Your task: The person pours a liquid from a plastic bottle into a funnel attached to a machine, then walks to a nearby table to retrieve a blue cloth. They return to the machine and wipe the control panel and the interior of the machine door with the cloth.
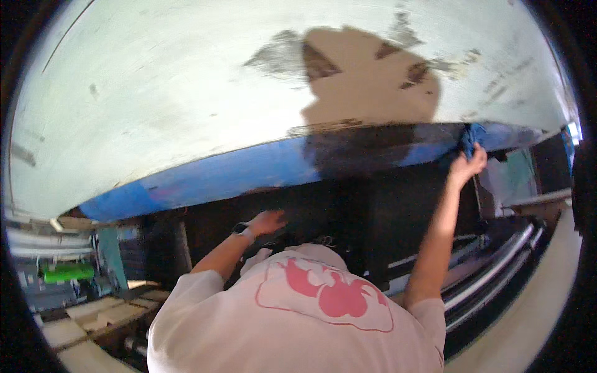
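Note:
Before me spreads a wide white tabletop [186, 93] with dark worn patches, and a head-shaped shadow falls across it. Along its near side runs a blue edge band [224, 172], scuffed in places. At the right part of this band, my right hand [470, 164] grips a crumpled blue cloth [474, 137] and presses it against the edge. My left hand [268, 222], with a watch [241, 228] on its wrist, hangs in front of the dark space under the band. It is slightly blurred, seems to hold nothing, and touches nothing that I can see.
Long metal bars or rollers [489, 265] lie low on the right, beside a pale curved ledge [536, 289]. At left there is a bright green roll [67, 272]. Open cardboard boxes [98, 312] stand at lower left.

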Demonstrator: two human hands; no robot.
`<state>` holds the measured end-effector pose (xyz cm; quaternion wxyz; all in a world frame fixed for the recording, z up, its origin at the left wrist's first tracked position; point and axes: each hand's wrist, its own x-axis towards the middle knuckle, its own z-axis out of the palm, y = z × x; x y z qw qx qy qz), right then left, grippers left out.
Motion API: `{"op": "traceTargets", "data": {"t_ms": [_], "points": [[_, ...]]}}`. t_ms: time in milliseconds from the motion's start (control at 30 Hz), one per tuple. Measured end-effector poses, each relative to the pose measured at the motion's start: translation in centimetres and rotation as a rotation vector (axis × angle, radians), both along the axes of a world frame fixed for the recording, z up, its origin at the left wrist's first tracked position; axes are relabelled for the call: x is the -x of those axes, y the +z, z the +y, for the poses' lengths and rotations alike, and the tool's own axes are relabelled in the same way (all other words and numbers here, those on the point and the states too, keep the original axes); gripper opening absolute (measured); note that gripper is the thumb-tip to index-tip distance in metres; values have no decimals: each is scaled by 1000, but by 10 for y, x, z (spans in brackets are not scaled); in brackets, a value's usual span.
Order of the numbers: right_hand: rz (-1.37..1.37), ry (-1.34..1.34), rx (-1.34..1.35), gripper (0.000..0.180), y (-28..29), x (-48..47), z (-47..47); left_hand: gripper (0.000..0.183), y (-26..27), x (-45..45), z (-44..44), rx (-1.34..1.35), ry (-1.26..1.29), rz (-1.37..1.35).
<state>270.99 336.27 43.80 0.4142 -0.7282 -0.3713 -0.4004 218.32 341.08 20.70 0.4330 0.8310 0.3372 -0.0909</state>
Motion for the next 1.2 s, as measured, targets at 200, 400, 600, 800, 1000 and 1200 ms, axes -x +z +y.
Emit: {"op": "traceTargets", "data": {"t_ms": [200,400,600,800,1000,1200], "points": [[-31,611,108,25,-3,288,34,46,11,28,3,-14,-59,82],[-34,481,191,43,21,146,19,42,46,-19,2,0,40,-177],[128,179,-54,43,27,94,23,32,142,-9,-17,361,125,-223],[-59,767,168,33,3,276,10,23,319,-36,-11,-258,153,-619],[24,291,-12,28,17,115,17,28,372,-39,-17,-1299,-18,-396],[130,311,-99,34,24,155,29,56,362,-19,-10,-1570,-66,-88]]}}
